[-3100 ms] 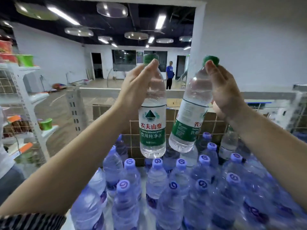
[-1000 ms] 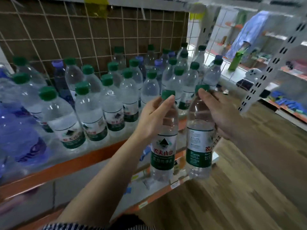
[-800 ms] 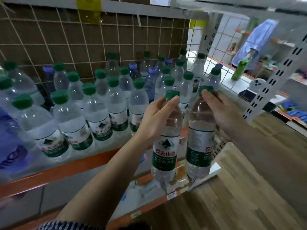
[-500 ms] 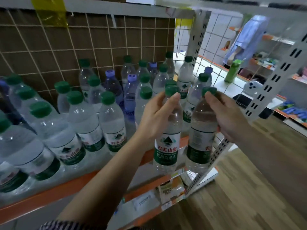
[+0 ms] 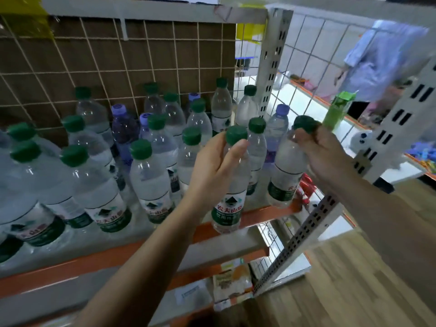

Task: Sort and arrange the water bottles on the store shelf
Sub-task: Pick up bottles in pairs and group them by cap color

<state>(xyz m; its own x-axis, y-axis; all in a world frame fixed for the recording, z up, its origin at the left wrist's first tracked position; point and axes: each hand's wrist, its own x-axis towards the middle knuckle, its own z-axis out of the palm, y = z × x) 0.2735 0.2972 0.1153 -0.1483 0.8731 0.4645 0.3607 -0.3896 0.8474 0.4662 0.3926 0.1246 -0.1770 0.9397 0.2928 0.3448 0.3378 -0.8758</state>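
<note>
At the right end of a store shelf with an orange front lip, a white wire grid over brown board forms the back wall, and slotted white uprights close the corner. Wooden floor runs beneath on the right. A person in pale blue clothing stands blurred beyond the side mesh.

Rows of green-capped bottles fill the shelf, standing upright and close together. Their labels carry a dark mountain emblem, red characters and a green band, though most are too smeared to read. A few purple-capped bottles stand among them towards the back, their labels unreadable.

The left hand grips the left bottle round its shoulder, fingers wrapped below the green cap, thumb on the near side. This bottle is upright at the shelf's front edge, its base level with the orange lip; whether it touches the shelf I cannot tell. Its label reads 农夫山泉 in red, with white characters beginning 饮用 on the green band.

The right hand clasps the right bottle at the neck, fingers curled over the cap. That bottle leans slightly, base at the shelf's right corner, label mostly turned away.

On the lower shelf lies an orange-and-white packet, print blurred.
</note>
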